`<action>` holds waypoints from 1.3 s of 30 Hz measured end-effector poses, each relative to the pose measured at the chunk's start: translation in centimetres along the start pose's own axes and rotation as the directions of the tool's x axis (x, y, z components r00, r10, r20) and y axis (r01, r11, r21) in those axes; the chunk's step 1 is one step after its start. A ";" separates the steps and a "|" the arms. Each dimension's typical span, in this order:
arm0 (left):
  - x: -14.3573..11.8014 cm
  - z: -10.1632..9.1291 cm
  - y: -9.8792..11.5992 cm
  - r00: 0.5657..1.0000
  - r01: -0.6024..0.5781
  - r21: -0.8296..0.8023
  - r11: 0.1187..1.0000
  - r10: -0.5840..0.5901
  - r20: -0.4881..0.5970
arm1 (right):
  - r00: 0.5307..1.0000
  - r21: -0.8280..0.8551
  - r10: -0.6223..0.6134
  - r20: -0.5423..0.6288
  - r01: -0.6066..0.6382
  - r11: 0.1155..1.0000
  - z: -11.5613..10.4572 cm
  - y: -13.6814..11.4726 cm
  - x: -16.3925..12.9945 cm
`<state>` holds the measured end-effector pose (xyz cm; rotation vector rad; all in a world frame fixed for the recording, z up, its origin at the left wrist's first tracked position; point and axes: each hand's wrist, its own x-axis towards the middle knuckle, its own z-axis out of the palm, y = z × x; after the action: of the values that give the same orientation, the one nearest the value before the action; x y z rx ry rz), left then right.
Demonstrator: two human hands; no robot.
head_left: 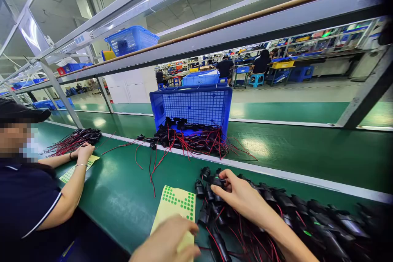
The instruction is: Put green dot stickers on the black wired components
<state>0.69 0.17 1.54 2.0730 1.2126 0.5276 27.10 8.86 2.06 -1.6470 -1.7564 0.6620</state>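
**Bench entry: hands at the sticker sheet and the wired black parts**

Right hand reaches forward over a row of black parts lying on the green bench. Its fingertips pinch one black part at the near-left end of the row; grip is closed on that piece. The part sits at the top of the heap, just right of the sticker sheet.

Left hand lies low in view, fingers curled over the lower edge of a pale yellow sticker sheet. It touches the sheet; whether it pinches or only presses cannot be told. The sheet carries rows of green dots in its upper part and lies flat on the bench, touching the left side of the black parts.

Red wires trail from the parts toward the near edge, tangled under the right forearm.

Further back: a blue crate tipped on its side on the belt, with more wired parts spilling from its mouth.

To the left, a co-worker in a dark shirt rests a hand beside another sticker sheet and a second bundle of wired parts. A blue basket sits on the overhead rack.
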 end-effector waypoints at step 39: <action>4.4 -1.7 2.9 0.973 0.065 -0.375 0.925 -0.142 -0.181 | 0.714 -0.119 -0.684 -0.145 0.674 0.729 4.1 -3.9 -3.8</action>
<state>3.56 3.62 4.85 1.6583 1.2234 0.8656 21.52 4.95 1.80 -0.9139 -2.0628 0.1023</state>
